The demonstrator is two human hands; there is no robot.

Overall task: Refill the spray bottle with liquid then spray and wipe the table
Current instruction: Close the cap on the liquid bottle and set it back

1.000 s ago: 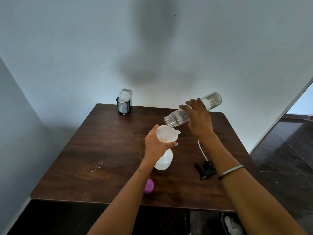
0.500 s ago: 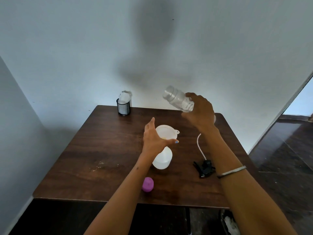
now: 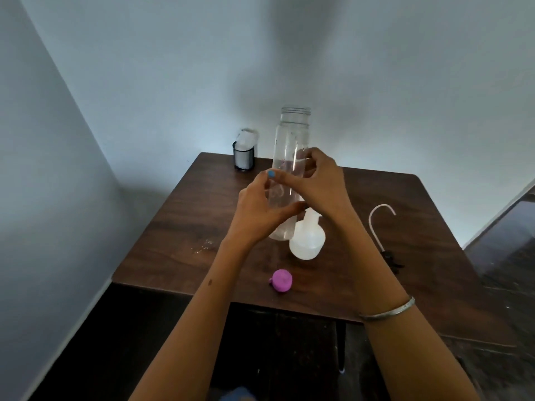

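Bare forearms, no sleeves in view. Thin silver metal bangle (image 3: 388, 311) around right wrist. Blue polish on one fingernail (image 3: 271, 173). Small dark mark (image 3: 210, 282) on left forearm. Both hands without rings or gloves.

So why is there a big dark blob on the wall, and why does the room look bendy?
Head view: the blob is a soft shadow on the wall above the clear bottle; the wide-angle lens bends the wall corner and slants the table edges; the light is dim and bluish, and the picture is slightly soft overall.
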